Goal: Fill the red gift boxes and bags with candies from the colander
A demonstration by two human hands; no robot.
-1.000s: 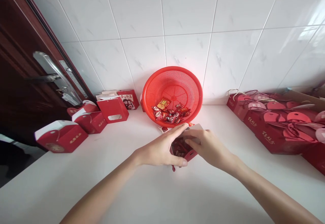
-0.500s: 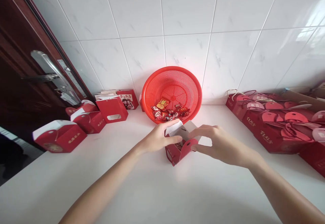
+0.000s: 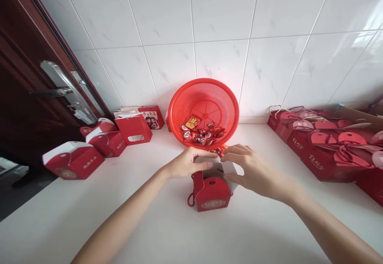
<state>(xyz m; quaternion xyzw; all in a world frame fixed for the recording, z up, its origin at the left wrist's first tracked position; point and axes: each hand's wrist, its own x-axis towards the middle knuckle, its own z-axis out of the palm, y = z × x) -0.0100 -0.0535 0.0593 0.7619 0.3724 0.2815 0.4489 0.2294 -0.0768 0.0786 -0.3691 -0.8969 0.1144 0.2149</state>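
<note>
Left hand [image 3: 184, 164] and right hand [image 3: 253, 169] spread at top of red box [image 3: 214, 192]; pale front emblem [image 3: 214, 204] unreadable.

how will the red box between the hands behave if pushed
The red box would probably slide rather than roll, given its flat-sided shape. Its thin front flap would likely bend. With the top open, anything inside might spill if tipped.

Looks like a home, this: there's a dark wooden door [image 3: 18, 84] on the left, metal lever handle [image 3: 55, 92], keys [image 3: 81, 115] dangling below, marbled white wall tiles [image 3: 221, 8] catching bright light, a pale surface [image 3: 167, 232] meeting them. Which room? Can't tell!
</note>
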